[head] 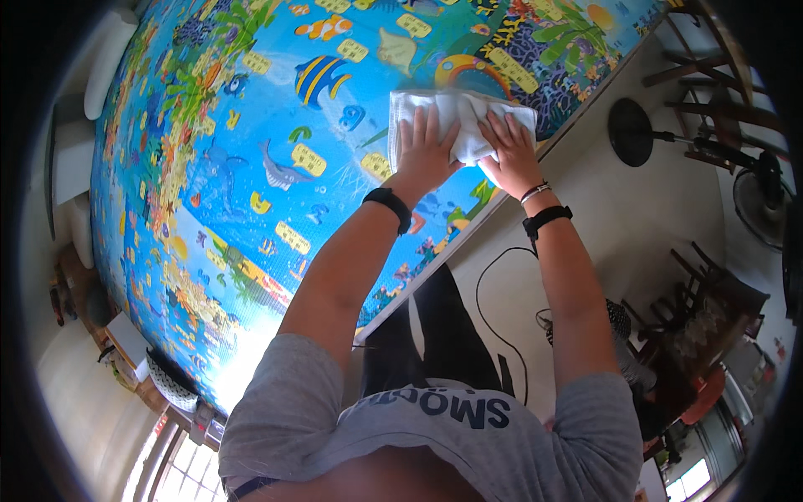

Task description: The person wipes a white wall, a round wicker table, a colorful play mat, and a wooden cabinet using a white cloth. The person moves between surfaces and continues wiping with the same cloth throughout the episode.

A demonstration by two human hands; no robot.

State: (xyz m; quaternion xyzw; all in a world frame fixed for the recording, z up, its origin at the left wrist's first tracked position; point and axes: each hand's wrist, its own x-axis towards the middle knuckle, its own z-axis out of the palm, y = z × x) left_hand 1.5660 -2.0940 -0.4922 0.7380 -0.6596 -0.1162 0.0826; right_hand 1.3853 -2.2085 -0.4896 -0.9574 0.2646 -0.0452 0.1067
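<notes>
A folded white cloth lies on a play mat printed with a bright blue sea scene. On the cloth's left half, my left hand rests palm down with its fingers spread. My right hand presses flat over the right half, close to the mat's edge, fingers apart. Both thumbs point inward near the cloth's lower border, and the cloth is creased between the hands. Part of the cloth is hidden under my palms. Fish, coral and yellow labels with writing are printed around it.
A straight edge bounds the mat beside a pale floor. A black cable curves across that floor. Wooden chairs and a fan stand to the right. A patterned basket sits beyond the mat's lower left.
</notes>
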